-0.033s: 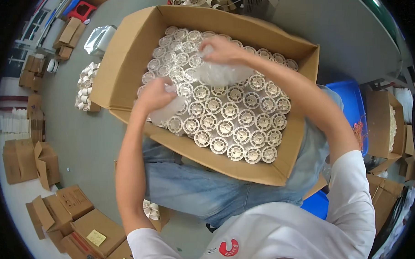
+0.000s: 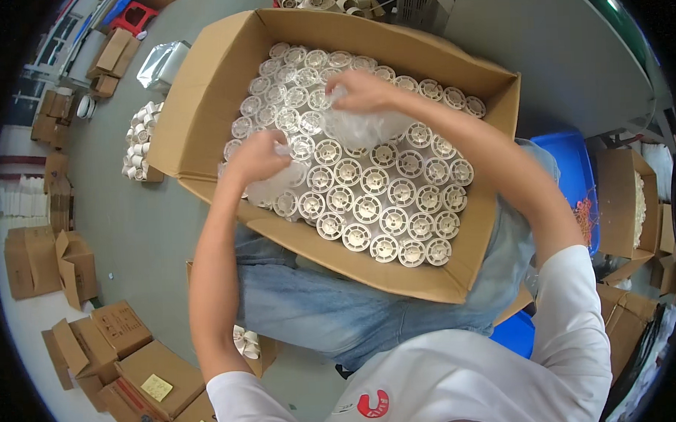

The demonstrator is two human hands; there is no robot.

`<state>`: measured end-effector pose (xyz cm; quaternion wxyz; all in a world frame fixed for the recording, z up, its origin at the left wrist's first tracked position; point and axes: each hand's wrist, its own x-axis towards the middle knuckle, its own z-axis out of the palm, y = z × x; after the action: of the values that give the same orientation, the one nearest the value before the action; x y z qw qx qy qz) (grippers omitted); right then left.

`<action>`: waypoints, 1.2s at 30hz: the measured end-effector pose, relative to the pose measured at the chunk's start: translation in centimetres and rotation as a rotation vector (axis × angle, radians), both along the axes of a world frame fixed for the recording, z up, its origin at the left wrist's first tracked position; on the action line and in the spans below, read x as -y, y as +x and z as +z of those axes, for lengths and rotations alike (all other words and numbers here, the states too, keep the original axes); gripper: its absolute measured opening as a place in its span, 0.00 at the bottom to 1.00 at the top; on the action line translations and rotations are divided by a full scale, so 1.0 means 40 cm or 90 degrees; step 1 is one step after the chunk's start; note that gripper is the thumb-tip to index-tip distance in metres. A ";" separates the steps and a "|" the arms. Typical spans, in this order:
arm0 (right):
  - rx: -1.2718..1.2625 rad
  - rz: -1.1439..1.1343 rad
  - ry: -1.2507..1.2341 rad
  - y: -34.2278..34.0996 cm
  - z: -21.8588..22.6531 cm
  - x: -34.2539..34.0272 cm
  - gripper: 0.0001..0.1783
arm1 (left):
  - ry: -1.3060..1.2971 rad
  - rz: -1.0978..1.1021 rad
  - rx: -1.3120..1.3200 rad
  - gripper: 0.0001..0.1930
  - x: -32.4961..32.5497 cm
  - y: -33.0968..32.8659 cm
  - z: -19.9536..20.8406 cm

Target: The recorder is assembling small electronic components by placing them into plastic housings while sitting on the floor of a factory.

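A large open cardboard box (image 2: 200, 97) lies across my lap, with rows of round white spoked plastic parts (image 2: 366, 208) standing in it. Thin clear plastic film (image 2: 365, 127) covers the parts in the box's far left portion. My right hand (image 2: 360, 90) is closed on a bunched edge of this film above the middle of the box. Nearer the left wall, my left hand (image 2: 260, 156) pinches another gathered part of the film, which hangs below its fingers. Toward the near right side the parts show uncovered.
A grey panel (image 2: 548, 55) stands beyond the box on the right, above a blue bin (image 2: 564, 170). White cylindrical pieces (image 2: 140, 140) are piled on the floor at left. Several cardboard boxes (image 2: 161, 373) sit at the lower left, and a red stool (image 2: 132, 17) stands farther back.
Both hands have moved slightly toward me, the film drawn along between them. The box and the parts have stayed in place.
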<state>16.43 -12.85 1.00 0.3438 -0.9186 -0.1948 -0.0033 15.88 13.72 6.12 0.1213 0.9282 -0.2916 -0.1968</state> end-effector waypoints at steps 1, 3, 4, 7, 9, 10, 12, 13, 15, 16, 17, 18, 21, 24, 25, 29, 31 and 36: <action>-0.061 0.017 -0.049 -0.016 -0.016 -0.019 0.19 | 0.001 0.004 -0.001 0.20 -0.003 -0.004 -0.015; -0.111 0.058 -0.152 -0.058 -0.038 -0.043 0.17 | 0.110 -0.051 -0.068 0.19 0.001 -0.012 -0.046; -0.111 0.056 -0.152 -0.060 -0.048 -0.043 0.17 | 0.154 -0.067 -0.045 0.18 0.008 -0.018 -0.066; -0.138 0.069 -0.199 -0.058 -0.061 -0.046 0.15 | 0.211 -0.076 -0.085 0.23 0.020 0.000 -0.096; -0.109 0.080 -0.179 -0.051 -0.043 -0.044 0.15 | 0.231 -0.093 -0.093 0.23 0.023 0.003 -0.105; -0.110 0.077 -0.179 -0.042 -0.035 -0.035 0.15 | 0.250 -0.112 -0.098 0.22 0.027 0.004 -0.107; -0.102 0.083 -0.091 -0.011 -0.013 -0.014 0.14 | 0.196 -0.139 -0.071 0.17 0.020 0.008 -0.124; -0.057 0.009 -0.016 0.000 -0.028 0.004 0.15 | 0.140 -0.165 -0.042 0.13 0.020 0.013 -0.130; -0.118 -0.069 0.146 -0.009 0.057 -0.021 0.17 | 0.123 -0.156 -0.052 0.14 -0.020 0.016 -0.129; -0.106 -0.055 0.154 0.011 0.077 0.015 0.14 | 0.097 -0.170 -0.052 0.14 -0.005 0.023 -0.121; -0.153 -0.048 0.226 0.014 0.100 0.030 0.13 | 0.096 -0.169 -0.053 0.14 -0.001 0.015 -0.103; -0.199 -0.040 0.299 0.015 0.121 0.040 0.11 | 0.060 -0.143 -0.038 0.15 -0.001 0.004 -0.086; -0.133 -0.129 0.357 0.048 0.128 0.083 0.08 | 0.010 -0.103 -0.010 0.16 0.014 -0.020 -0.016; -0.044 -0.158 0.199 0.058 0.094 0.100 0.14 | 0.024 -0.044 -0.040 0.17 0.046 -0.034 0.077; 0.021 -0.154 0.088 0.066 0.072 0.107 0.16 | 0.052 -0.004 -0.079 0.18 0.056 -0.035 0.096; -0.063 -0.036 -0.148 0.019 -0.029 0.041 0.22 | -0.093 0.061 -0.004 0.19 0.022 -0.016 0.077; -0.082 -0.054 -0.191 -0.019 -0.062 0.008 0.20 | -0.252 0.152 0.084 0.18 0.022 -0.007 0.067; -0.089 -0.029 -0.116 0.014 -0.051 0.035 0.12 | -0.174 0.117 0.096 0.17 0.068 0.028 0.002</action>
<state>16.99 -14.26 -1.05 0.2713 -0.9482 -0.1490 0.0707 17.01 11.01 6.21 0.2412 0.9380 -0.2379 -0.0731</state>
